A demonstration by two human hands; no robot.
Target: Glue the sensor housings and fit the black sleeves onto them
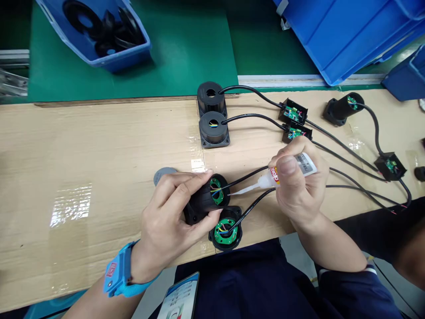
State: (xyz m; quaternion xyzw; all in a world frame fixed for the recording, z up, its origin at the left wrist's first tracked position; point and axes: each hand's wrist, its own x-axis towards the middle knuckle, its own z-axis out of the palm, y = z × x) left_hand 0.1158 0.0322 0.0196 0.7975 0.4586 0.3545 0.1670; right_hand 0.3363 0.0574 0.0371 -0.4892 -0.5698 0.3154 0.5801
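My left hand [175,212], with a blue wrist strap [121,272], is closed around a black cylindrical housing [201,198]. The housing is tilted so its open end faces right, showing a green circuit board [217,191] with coloured wires and a black cable. My right hand [300,190] grips a small white glue bottle [307,164]. Its thin nozzle [245,190] points left, with the tip at the housing's rim; I cannot tell whether it touches. Just below sits a second black housing [239,235] with a green board inside and its own cable.
Two black housings [214,128] stand farther back, cabled to small open boxes [294,110] with circuit boards. Another cabled housing [345,108] lies at the right. A blue bin [116,60] of black rings sits on the green mat [186,48]; a large blue crate [358,35] stands back right.
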